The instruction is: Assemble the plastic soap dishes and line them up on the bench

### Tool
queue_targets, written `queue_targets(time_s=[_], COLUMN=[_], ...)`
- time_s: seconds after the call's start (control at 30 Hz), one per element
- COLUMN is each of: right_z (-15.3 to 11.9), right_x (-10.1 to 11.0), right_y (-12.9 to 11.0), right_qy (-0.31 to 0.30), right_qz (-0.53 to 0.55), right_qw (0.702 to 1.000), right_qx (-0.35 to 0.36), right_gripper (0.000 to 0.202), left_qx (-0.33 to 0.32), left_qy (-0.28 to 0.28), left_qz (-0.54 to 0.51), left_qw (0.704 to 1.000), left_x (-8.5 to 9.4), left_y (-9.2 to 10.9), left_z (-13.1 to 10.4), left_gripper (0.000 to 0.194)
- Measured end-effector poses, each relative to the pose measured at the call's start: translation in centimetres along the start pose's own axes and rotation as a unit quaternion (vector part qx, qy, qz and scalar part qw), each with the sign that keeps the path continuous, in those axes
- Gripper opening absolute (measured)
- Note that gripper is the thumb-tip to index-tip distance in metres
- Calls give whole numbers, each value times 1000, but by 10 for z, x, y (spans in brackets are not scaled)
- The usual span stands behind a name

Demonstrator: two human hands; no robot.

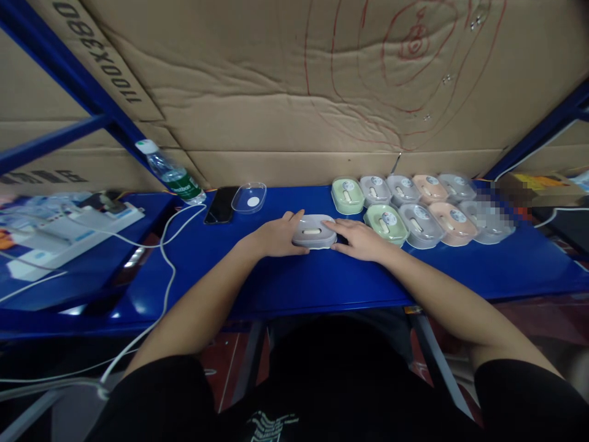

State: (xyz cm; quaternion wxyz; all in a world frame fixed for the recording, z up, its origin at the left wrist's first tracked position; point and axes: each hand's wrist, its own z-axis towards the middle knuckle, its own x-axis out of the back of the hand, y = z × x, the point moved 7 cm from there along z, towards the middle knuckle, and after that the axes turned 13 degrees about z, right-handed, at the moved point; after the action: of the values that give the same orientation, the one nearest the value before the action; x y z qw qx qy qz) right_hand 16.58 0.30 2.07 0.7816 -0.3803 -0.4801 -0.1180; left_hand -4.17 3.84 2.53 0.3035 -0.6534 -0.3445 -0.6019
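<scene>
A small grey rounded plastic box [315,232] with a pale oblong piece in the middle of its top lies on the blue table in front of me. My left hand [281,236] grips its left end, thumb at the near side and fingers at the far side. At the right end, my right hand [356,238] holds it the same way, fingers curled over the edge. Whether a clear cover sits on this box, I cannot tell. A loose clear lid [249,197] with a round white sticker lies beyond my left hand.
Two rows of similar boxes in green [386,224], grey [421,226] and orange [453,223] stand at the right. A phone [221,205] and a water bottle [172,175] lie left, near a white cable [166,258]. Cardboard [257,123] walls the table's back.
</scene>
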Motion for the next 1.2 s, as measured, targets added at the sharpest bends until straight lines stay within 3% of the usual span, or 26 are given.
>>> queue_targets(time_s=[0.3, 0.43, 0.5, 0.57, 0.67, 0.8, 0.87, 0.93, 1.1, 1.2], right_z=[0, -1, -1, -2, -2, -4, -4, -4, -2, -1], right_x=[-3, -4, -5, -6, -7, -9, -10, -9, -3, 2], right_y=[2, 1, 1, 2, 2, 6, 8, 8, 4, 1], right_qy=[-5, -13, -18, -21, -20, -25, -28, -25, -6, 10], right_qz=[-20, -20, -21, -19, -10, -2, 2, 8, 34, 47], right_qw=[1000, 1000, 1000, 1000, 1000, 1000, 1000, 1000, 999, 999], right_qx=[-18, -11, -7, -2, 7, 5, 3, 4, 7, 0], right_gripper=[69, 74, 77, 81, 91, 98, 101, 103, 106, 105], left_qx=[20, 0, 31, 123, 255, 301, 299, 293, 237, 163], left_qy=[-35, 12, 75, 135, 175, 102, 71, 85, 209, 285], left_qz=[-8, -45, -50, -25, 8, 38, 56, 57, -73, -243], left_qw=[999, 999, 995, 983, 951, 947, 950, 951, 946, 913], left_x=[-4, 5, 15, 24, 26, 11, 7, 12, 33, 44], left_y=[3, -9, -29, -60, -107, -141, -144, -140, -118, -101], left_z=[2, 5, 6, 2, -8, -9, -7, -6, -5, -5], left_gripper=[137, 111, 95, 86, 73, 42, 27, 21, 23, 29])
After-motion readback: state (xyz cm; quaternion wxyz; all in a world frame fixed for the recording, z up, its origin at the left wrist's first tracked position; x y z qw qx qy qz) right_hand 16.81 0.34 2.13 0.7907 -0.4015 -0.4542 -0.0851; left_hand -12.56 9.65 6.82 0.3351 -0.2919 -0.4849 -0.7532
